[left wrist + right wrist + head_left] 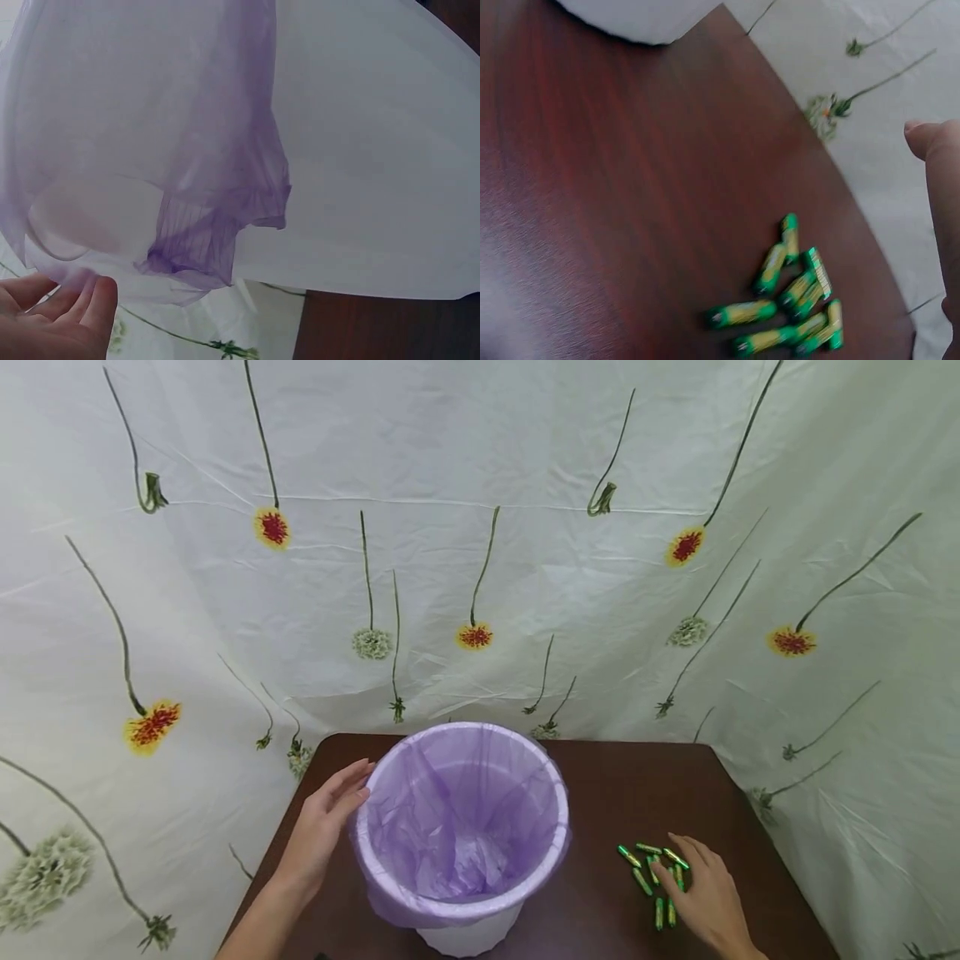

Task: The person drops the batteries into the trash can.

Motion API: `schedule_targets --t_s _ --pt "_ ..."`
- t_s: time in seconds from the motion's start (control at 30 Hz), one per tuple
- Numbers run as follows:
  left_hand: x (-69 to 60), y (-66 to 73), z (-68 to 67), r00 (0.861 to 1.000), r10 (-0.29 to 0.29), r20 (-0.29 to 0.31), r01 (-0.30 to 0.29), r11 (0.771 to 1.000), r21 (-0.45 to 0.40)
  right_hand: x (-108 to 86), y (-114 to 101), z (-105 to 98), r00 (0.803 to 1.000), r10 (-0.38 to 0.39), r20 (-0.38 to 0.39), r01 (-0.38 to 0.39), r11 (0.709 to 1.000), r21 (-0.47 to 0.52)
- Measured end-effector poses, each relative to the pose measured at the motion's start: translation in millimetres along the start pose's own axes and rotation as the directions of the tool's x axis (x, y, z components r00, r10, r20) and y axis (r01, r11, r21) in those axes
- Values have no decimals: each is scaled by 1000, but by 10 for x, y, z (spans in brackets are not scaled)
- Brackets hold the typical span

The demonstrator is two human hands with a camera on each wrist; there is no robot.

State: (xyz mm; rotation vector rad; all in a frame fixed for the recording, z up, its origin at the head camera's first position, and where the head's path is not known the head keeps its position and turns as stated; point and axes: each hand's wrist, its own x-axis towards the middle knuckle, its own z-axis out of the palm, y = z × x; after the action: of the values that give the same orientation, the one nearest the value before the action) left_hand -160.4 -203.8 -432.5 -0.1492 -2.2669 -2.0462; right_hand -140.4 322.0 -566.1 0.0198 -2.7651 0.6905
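A white bin [468, 937] lined with a purple plastic bag [480, 806] stands in the middle of the table; the bag is folded over its rim. My left hand [317, 835] touches the bin's left side near the rim, its fingers fairly straight. In the left wrist view, the fingertips of that hand [71, 311] lie against the overhanging bag. Several green and gold batteries [642, 882] lie loosely grouped on the right. Over them hovers my right hand [708, 893], fingers spread and loosely bent; the right wrist view shows a gap between it and the batteries [742, 313].
The dark brown table [622, 785] has rounded far corners. A pale cloth with printed flowers [480, 568] hangs behind it and along both sides. The bin rises well above the tabletop between the two hands.
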Motion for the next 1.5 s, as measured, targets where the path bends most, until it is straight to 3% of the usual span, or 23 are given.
schedule_targets --t_s 0.17,0.43,0.67,0.87,1.03,1.23,1.5 --pt "-12 -43 21 1000 -12 0 12 998 -56 -99 69 83 999 40 5 -40 999 5" --pt "-45 -152 28 999 -17 27 20 993 -121 -242 184 197 978 179 108 -186 981 59" --pt "-52 -187 50 999 -2 43 8 988 -151 -403 329 392 969 244 -39 -240 966 92" --pt "-39 -190 42 1000 6 31 -1 989 -149 -458 405 555 946 288 -150 -276 956 101" --pt "-34 -188 27 999 5 32 1 988 -157 -512 487 684 922 345 -177 -331 938 106" --pt "-37 -185 8 1000 6 26 -2 984 -181 -549 551 820 923 347 -168 -337 938 84" --pt "-27 -172 13 1000 1 28 4 983 -186 -592 547 919 895 356 -267 -338 934 113"
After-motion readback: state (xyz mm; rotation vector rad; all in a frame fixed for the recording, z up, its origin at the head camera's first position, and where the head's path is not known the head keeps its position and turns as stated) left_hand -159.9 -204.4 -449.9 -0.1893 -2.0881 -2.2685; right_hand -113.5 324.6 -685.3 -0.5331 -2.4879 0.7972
